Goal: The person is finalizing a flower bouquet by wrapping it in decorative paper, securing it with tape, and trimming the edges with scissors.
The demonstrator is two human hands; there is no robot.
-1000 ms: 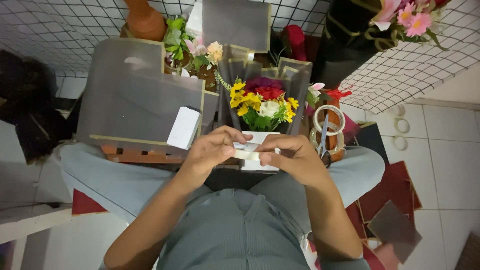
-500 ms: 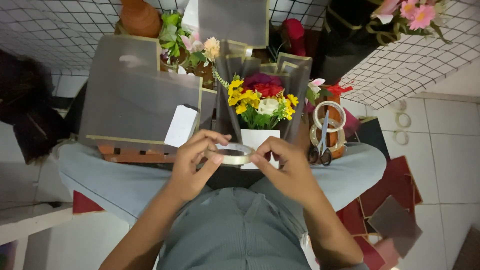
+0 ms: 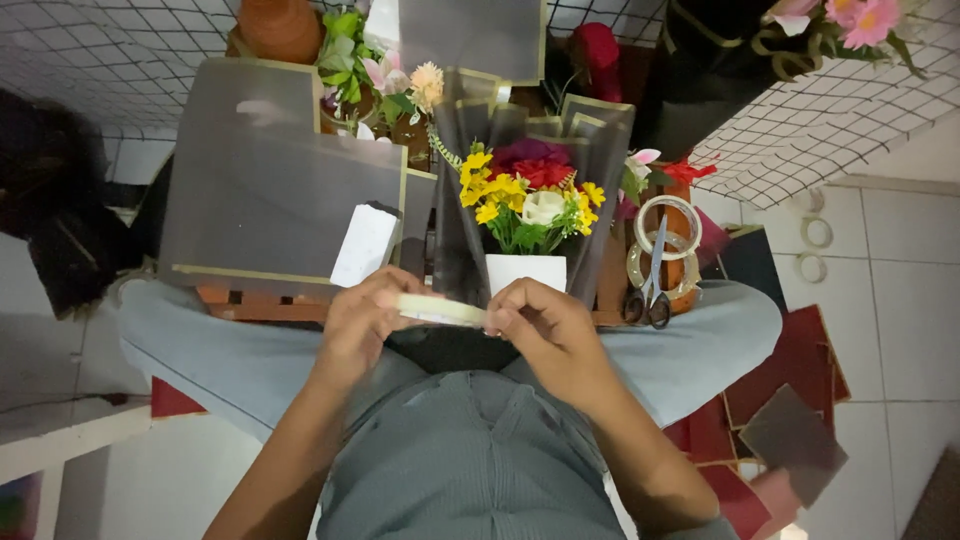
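Risk: the roll of tape, held edge-on at frame centre, could slip or its free end stick back down, because only fingertips pinch its rim from two sides. The left hand is closed on the roll's left edge; the right hand is curled shut on its right edge. Just beyond, a small bouquet in grey wrapping stands upright. At right centre, scissors rest among spare tape rolls. A grey sheet fills the upper left.
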